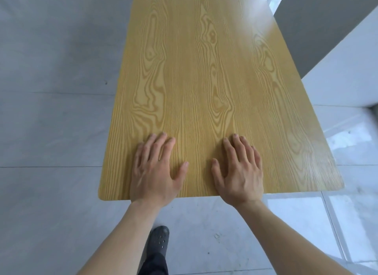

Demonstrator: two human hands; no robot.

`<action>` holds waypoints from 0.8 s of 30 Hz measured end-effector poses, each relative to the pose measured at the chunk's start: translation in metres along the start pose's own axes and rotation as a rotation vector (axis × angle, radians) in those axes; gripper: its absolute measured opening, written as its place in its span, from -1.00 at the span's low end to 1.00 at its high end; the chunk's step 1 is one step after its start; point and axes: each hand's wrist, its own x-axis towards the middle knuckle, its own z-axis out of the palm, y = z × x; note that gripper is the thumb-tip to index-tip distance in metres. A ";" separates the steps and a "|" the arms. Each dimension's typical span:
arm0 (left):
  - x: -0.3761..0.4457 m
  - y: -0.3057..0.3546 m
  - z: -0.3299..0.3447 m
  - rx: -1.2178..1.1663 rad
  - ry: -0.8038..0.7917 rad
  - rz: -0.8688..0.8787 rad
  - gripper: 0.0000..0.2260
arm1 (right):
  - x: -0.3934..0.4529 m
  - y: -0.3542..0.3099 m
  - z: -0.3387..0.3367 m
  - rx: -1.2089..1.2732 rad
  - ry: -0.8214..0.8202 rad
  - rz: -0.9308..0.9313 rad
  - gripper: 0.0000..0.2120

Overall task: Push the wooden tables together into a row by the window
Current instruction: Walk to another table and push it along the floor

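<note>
While both palms lie flat, the left hand (155, 168) and right hand (239, 170) rest side by side on the near end of the wooden bench (204, 70), close to its short near edge. Grip, both hands: fingers spread and extended, thumbs turned inward toward each other, nothing pinched or enclosed; contact is by palm and finger surface only. Wrists cross the near edge; bare forearms run back toward the wearer. Bench: yellow-brown top with bold grain figure, rounded corners, surface bare, long axis running away from the hands. Glare falls on its far right corner. Floor (51, 111): grey tile on both sides. White wall (337, 76): just beside the bench's right edge. One dark perforated shoe (158, 240) stands below the near edge, between the forearms.
</note>
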 end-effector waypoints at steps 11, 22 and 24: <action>0.060 -0.011 0.000 0.000 0.040 0.010 -0.39 | 0.058 -0.006 0.013 -0.017 0.041 -0.021 -0.37; 0.160 -0.023 -0.001 -0.004 0.076 0.020 -0.39 | 0.157 -0.014 0.030 -0.013 0.062 -0.014 -0.37; 0.178 -0.024 -0.001 -0.008 0.084 0.027 -0.39 | 0.175 -0.015 0.031 -0.009 0.055 -0.018 -0.36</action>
